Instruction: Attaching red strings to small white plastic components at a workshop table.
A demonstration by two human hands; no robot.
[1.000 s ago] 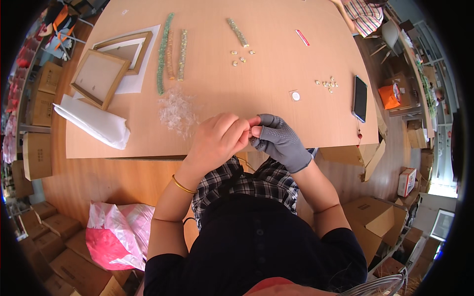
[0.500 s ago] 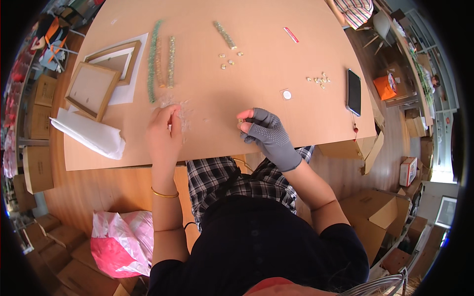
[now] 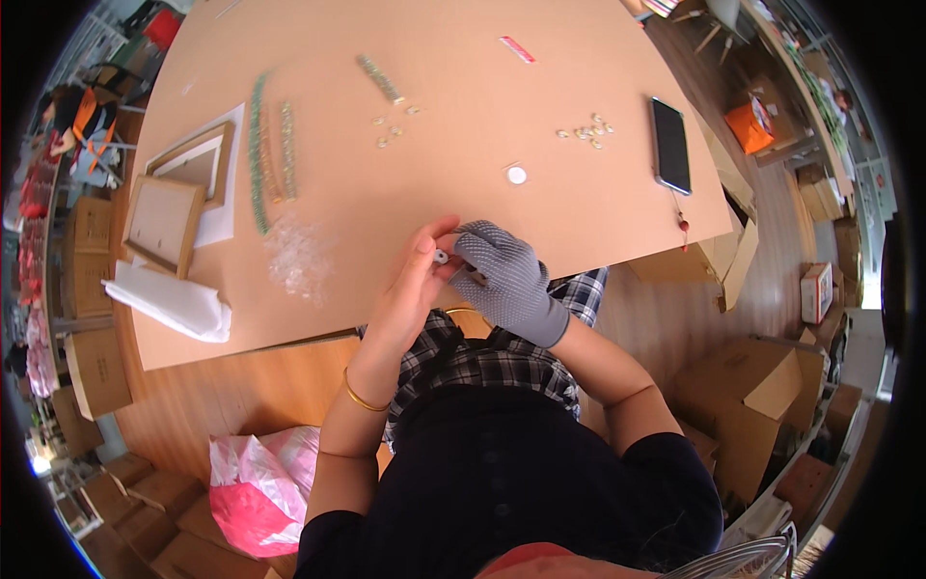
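Over the near table edge, the bare left hand and gloved right hand pinch a small pale bead-like piece between meeting fingertips, apparently mid-assembly, calling next for a steady, fine fit.

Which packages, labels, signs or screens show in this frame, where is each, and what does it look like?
Phone: right part of the table, flat, black rectangle, screen dark.
Small label: far edge of the table, narrow red and white strip.
Cardboard boxes: on the floor at right, brown, some with open flaps.
Small box: floor at far right, white and red.
Plastic bag: floor at lower left, pink and white, crumpled.
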